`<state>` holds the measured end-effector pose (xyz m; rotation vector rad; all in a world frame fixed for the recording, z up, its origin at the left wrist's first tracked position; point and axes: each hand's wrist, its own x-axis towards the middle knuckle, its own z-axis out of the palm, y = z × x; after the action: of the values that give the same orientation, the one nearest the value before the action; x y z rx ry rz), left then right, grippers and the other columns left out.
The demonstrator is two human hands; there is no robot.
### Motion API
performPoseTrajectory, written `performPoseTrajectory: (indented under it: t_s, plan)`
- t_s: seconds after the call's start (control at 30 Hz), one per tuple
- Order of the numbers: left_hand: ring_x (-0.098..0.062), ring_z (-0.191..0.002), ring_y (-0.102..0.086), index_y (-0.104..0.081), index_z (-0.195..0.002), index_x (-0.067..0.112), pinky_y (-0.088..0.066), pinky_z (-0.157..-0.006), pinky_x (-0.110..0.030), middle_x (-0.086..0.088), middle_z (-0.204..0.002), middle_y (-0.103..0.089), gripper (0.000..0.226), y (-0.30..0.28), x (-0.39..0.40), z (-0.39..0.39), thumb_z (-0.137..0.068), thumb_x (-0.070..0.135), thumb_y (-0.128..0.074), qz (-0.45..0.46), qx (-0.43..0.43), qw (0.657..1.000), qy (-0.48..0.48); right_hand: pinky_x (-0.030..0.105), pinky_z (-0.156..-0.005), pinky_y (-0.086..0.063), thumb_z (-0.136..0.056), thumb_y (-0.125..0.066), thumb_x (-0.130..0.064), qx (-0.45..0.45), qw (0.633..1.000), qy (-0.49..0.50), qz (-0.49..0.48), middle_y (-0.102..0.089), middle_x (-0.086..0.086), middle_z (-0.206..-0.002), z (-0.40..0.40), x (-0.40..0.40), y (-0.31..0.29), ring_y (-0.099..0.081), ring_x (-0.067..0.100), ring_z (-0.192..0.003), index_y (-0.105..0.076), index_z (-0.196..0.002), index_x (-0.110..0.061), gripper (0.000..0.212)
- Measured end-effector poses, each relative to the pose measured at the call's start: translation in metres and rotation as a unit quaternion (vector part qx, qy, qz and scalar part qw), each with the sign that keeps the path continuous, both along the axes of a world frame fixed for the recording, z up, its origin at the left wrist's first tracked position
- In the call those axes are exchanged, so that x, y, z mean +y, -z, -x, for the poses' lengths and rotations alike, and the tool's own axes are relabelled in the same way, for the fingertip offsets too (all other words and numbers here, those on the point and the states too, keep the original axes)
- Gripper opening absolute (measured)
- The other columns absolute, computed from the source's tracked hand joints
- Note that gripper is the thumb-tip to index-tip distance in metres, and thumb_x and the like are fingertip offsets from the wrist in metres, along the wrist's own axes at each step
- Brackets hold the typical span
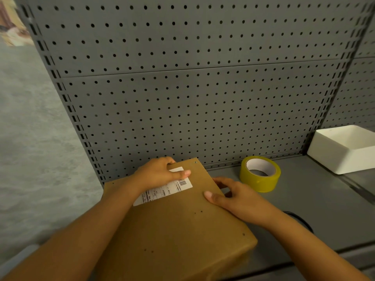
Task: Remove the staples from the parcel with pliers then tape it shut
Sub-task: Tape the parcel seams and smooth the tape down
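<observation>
A brown cardboard parcel [174,226] with a white shipping label [170,189] lies on the grey shelf. Small dark holes dot its top face. My left hand [160,173] grips its far left corner, thumb lying across the label. On the parcel's right edge my right hand [237,197] holds on, thumb on top and fingers curled down the side. A roll of yellowish tape [260,174] stands on the shelf just right of the parcel's far end, apart from both hands. No pliers are in view.
A grey pegboard wall [192,88] rises right behind the parcel. A white open tray [345,151] sits at the far right. A dark cable [300,220] lies on the shelf [316,209] beside my right forearm. The shelf's left edge drops to the floor.
</observation>
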<state>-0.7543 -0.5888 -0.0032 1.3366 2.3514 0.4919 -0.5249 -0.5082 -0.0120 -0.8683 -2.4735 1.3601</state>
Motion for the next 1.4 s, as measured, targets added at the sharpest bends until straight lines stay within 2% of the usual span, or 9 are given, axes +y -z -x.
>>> performPoseTrajectory:
  t_s: [0.2,0.4,0.53,0.67,0.8,0.97,1.1,1.23,1.4]
  plan:
    - [-0.009,-0.081,-0.063,-0.056,-0.101,0.029,-0.053,-0.081,-0.038,0.009,-0.087,-0.066,0.063,0.006,-0.012,0.010,-0.073,0.083,-0.040,-0.008,0.064,0.995,-0.076,0.021,-0.076,-0.051,-0.080,-0.063,-0.057,-0.052,0.997,0.032,-0.045,-0.062,-0.013,-0.100,-0.011,0.009,-0.002,-0.061,0.002,-0.086,-0.061,-0.101,-0.031,0.033]
    - [-0.014,-0.085,-0.061,-0.052,-0.112,0.023,-0.050,-0.079,-0.036,0.005,-0.093,-0.063,0.080,0.010,-0.024,0.020,-0.070,0.088,-0.031,0.005,0.099,0.988,-0.121,0.018,-0.087,-0.051,-0.083,-0.068,-0.041,-0.004,0.999,-0.030,0.039,-0.065,-0.018,-0.106,-0.024,0.009,-0.004,-0.063,-0.003,-0.095,-0.059,-0.110,-0.040,0.029]
    - [-0.011,-0.081,-0.062,-0.048,-0.114,0.023,-0.053,-0.076,-0.036,0.006,-0.090,-0.064,0.082,0.008,-0.033,0.027,-0.066,0.089,-0.036,0.023,0.045,0.993,-0.108,0.008,-0.074,-0.047,-0.085,-0.068,-0.035,0.033,0.999,0.013,0.036,-0.063,-0.019,-0.108,-0.021,0.014,0.002,-0.061,-0.006,-0.094,-0.057,-0.114,-0.037,0.031]
    - [-0.010,-0.080,-0.062,-0.045,-0.114,0.021,-0.047,-0.064,-0.029,0.005,-0.091,-0.063,0.069,0.006,-0.047,0.027,-0.075,0.078,-0.045,0.019,0.007,0.993,-0.120,0.018,-0.068,-0.045,-0.078,-0.072,-0.045,0.061,0.984,0.168,-0.021,-0.059,-0.005,-0.102,-0.009,0.019,0.015,-0.058,0.009,-0.090,-0.055,-0.110,-0.022,0.043]
    - [-0.010,-0.078,-0.062,-0.042,-0.118,0.021,-0.048,-0.065,-0.030,0.006,-0.088,-0.063,0.074,0.011,-0.054,0.021,-0.076,0.081,-0.036,0.004,0.048,0.989,-0.139,0.037,-0.060,-0.056,-0.079,-0.067,-0.053,0.065,0.969,0.239,-0.029,-0.061,0.006,-0.086,0.003,0.017,0.024,-0.062,0.020,-0.075,-0.049,-0.096,-0.012,0.048]
    - [-0.016,-0.079,-0.061,-0.039,-0.120,0.014,-0.050,-0.070,-0.033,0.002,-0.084,-0.058,0.077,0.017,-0.056,0.013,-0.081,0.079,-0.029,0.014,0.101,0.980,-0.173,0.021,-0.069,-0.047,-0.086,-0.063,-0.046,0.065,0.977,0.200,-0.013,-0.055,0.000,-0.109,0.016,0.011,0.025,-0.056,0.010,-0.087,-0.046,-0.123,-0.012,0.054]
    - [-0.025,-0.102,-0.057,-0.036,-0.130,0.009,-0.050,-0.085,-0.039,-0.009,-0.112,-0.056,0.079,0.015,-0.057,0.006,-0.085,0.074,-0.028,0.045,0.139,0.968,-0.202,0.039,-0.095,-0.050,-0.081,-0.065,-0.051,0.062,0.987,0.144,0.018,-0.047,0.004,-0.132,0.019,0.014,0.032,-0.056,0.018,-0.111,-0.039,-0.139,-0.020,0.071]
    - [-0.025,-0.133,-0.032,-0.032,-0.141,0.014,-0.031,-0.107,-0.039,-0.007,-0.145,-0.035,0.053,0.010,-0.052,-0.007,-0.098,0.045,-0.036,-0.061,0.242,0.963,-0.100,0.039,-0.093,-0.053,-0.085,-0.062,-0.049,0.086,0.989,0.108,0.049,-0.047,0.003,-0.134,0.021,0.017,0.033,-0.058,0.019,-0.113,-0.038,-0.141,-0.027,0.065]
    - [-0.012,-0.145,-0.010,-0.030,-0.146,0.024,-0.008,-0.118,-0.034,0.006,-0.157,-0.020,0.048,0.010,-0.028,-0.033,-0.101,0.041,-0.030,-0.097,0.175,0.977,0.074,0.019,-0.075,-0.055,-0.089,-0.060,-0.042,0.105,0.988,0.069,0.093,-0.053,-0.005,-0.128,0.023,0.018,0.031,-0.062,0.008,-0.102,-0.039,-0.136,-0.032,0.053]
